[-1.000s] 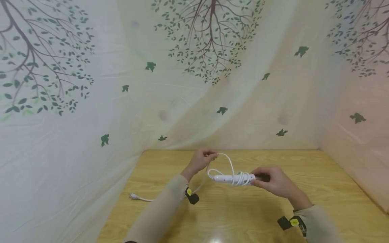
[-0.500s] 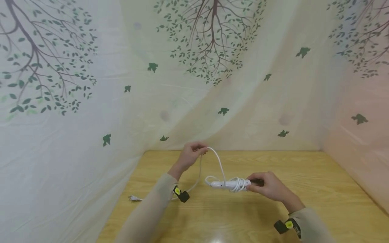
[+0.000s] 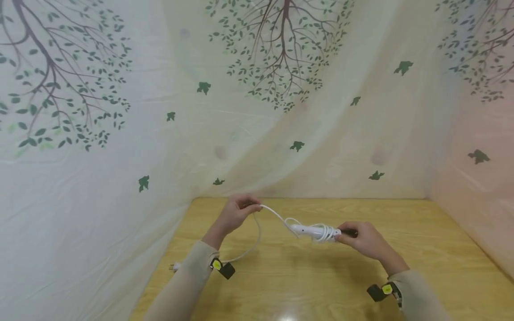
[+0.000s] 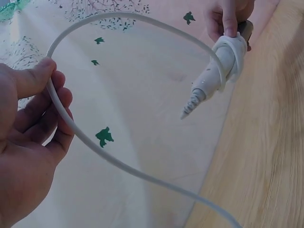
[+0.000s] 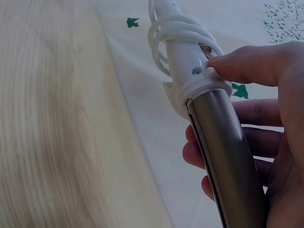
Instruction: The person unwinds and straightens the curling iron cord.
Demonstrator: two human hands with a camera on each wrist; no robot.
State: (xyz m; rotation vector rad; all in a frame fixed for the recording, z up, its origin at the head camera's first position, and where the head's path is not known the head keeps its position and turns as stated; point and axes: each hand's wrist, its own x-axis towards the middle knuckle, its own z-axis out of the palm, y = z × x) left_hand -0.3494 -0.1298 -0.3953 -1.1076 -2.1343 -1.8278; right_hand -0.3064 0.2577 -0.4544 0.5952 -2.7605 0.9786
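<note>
Hands (image 3: pixel 237 214) on cord-wrapped curling iron (image 3: pixel 317 232)

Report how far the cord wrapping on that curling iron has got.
Done: several loops of the white cord sit around the curling iron handle. In hand: the right hand grips the iron's barrel and the left hand pinches the slack. Left: a long run down to the plug on the table.

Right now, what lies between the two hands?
In the head view, only the white cord, running from the left hand to the curling iron in the right hand.
</note>
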